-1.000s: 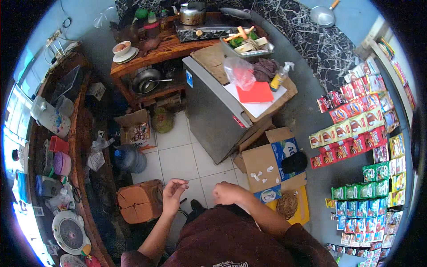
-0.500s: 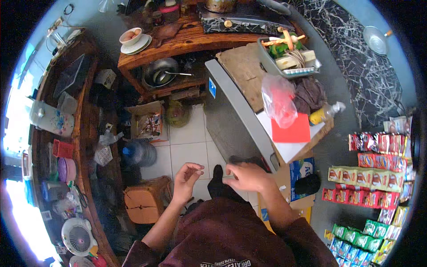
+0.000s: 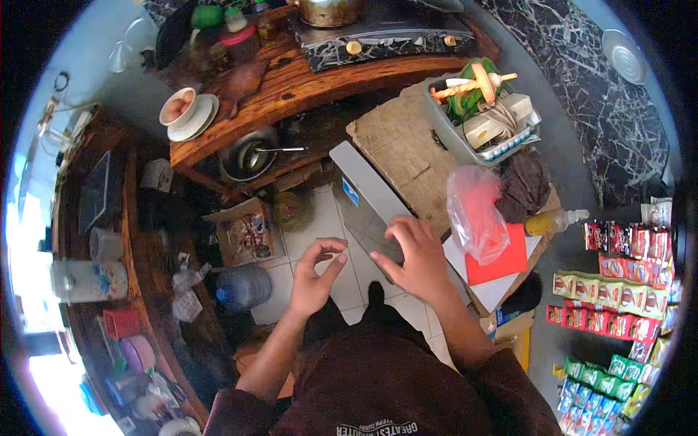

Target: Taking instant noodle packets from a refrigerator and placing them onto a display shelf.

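My left hand (image 3: 316,280) is raised over the tiled floor, its fingers curved and the thumb apart from them. No object shows in it. My right hand (image 3: 418,263) is held beside it, thumb and fingers spread and likewise without anything in its grasp. Behind the right hand is the grey upright side of a low fridge-like cabinet (image 3: 367,178), topped with worn cardboard (image 3: 400,138). On that top lie a clear plastic bag with something red inside (image 3: 476,214), a red sheet (image 3: 512,254), a dark crumpled cloth (image 3: 523,185) and a bottle of yellow liquid (image 3: 550,221).
Ahead stands a wooden counter (image 3: 280,83) with a stove (image 3: 378,49), a pot (image 3: 331,11) and a bowl of eggs (image 3: 177,109). A grey basin (image 3: 465,145) holds mixed items. A blue water jug (image 3: 243,287) and an open carton (image 3: 247,236) sit on the floor. Sachet strips (image 3: 611,291) hang right.
I have moved forward, so the counter and cabinet look nearer. Both hands have risen in the picture, and the right hand's fingers have spread wider.
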`<action>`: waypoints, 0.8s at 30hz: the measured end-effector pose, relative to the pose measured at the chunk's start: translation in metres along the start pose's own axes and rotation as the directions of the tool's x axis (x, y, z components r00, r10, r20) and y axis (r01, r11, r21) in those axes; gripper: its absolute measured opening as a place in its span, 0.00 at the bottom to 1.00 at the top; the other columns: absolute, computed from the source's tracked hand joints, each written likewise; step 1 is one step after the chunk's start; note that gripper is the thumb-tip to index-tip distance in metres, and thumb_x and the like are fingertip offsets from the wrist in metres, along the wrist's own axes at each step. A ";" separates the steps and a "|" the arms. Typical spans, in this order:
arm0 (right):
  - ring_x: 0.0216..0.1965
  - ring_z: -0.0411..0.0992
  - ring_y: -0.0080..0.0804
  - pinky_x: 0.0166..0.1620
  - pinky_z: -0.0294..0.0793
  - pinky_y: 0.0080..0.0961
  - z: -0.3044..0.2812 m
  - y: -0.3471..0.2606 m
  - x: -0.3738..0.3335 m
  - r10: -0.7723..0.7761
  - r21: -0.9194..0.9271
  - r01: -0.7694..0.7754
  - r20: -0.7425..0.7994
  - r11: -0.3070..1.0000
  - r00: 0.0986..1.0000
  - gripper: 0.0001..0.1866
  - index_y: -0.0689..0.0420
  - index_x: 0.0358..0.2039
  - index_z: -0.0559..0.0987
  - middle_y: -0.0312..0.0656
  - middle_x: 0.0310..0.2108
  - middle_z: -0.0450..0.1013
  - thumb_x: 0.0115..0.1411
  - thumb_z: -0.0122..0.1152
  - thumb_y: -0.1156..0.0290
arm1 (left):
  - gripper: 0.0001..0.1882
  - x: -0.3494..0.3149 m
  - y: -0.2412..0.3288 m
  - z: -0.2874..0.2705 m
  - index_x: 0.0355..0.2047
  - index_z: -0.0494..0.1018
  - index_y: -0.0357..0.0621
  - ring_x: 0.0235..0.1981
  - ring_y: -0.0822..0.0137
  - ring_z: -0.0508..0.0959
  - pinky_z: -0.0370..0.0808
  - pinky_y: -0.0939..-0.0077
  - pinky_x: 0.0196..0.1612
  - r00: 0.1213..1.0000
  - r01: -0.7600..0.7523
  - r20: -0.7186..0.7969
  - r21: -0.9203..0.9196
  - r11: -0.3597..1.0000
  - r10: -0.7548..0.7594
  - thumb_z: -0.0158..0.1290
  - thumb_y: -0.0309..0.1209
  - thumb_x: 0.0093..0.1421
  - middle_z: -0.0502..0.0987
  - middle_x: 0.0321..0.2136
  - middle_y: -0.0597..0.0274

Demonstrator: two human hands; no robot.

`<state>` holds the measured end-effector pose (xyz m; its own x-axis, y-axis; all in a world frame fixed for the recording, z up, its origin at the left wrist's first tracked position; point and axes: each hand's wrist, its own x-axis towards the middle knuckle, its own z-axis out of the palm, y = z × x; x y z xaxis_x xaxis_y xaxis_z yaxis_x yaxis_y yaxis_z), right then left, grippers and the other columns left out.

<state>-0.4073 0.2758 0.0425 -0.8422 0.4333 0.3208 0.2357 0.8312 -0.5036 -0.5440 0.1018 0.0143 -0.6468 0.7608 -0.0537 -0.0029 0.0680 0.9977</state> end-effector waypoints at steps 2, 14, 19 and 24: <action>0.49 0.67 0.49 0.49 0.67 0.45 0.010 0.000 0.008 0.111 0.000 -0.111 0.071 0.994 0.991 0.24 0.53 0.43 0.71 0.45 0.50 0.67 0.51 0.69 0.55 | 0.08 0.021 0.003 -0.017 0.42 0.73 0.41 0.48 0.68 0.76 0.70 0.71 0.52 0.997 -0.054 0.061 0.069 0.996 0.050 0.56 0.25 0.62 0.78 0.45 0.60; 0.55 0.61 0.52 0.55 0.60 0.53 0.059 -0.030 0.065 0.486 -0.253 -0.496 -0.105 0.831 0.868 0.38 0.52 0.60 0.67 0.49 0.57 0.63 0.51 0.68 0.53 | 0.16 0.136 0.012 -0.081 0.47 0.72 0.44 0.55 0.54 0.72 0.67 0.63 0.58 0.885 -0.358 0.412 0.307 0.882 0.216 0.60 0.27 0.57 0.74 0.51 0.53; 0.55 0.60 0.50 0.55 0.59 0.52 0.065 -0.033 0.070 0.509 -0.353 -0.509 -0.100 0.785 0.855 0.43 0.54 0.64 0.63 0.50 0.57 0.62 0.51 0.68 0.52 | 0.21 0.184 0.015 -0.055 0.50 0.71 0.45 0.59 0.52 0.68 0.65 0.60 0.60 0.807 -0.515 0.508 0.360 0.777 0.300 0.61 0.30 0.56 0.71 0.55 0.52; 0.55 0.61 0.49 0.54 0.60 0.52 0.071 -0.032 0.079 0.565 -0.372 -0.550 -0.079 0.748 0.821 0.44 0.54 0.65 0.62 0.49 0.55 0.62 0.51 0.67 0.50 | 0.28 0.212 0.022 -0.042 0.51 0.70 0.46 0.58 0.49 0.67 0.65 0.57 0.60 0.731 -0.642 0.645 0.538 0.547 0.223 0.66 0.36 0.51 0.69 0.55 0.54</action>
<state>-0.5163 0.2587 0.0269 -0.5206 0.8528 0.0422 0.8198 0.5130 -0.2545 -0.7136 0.2377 0.0262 0.0189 0.9876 0.1558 0.8237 -0.1037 0.5574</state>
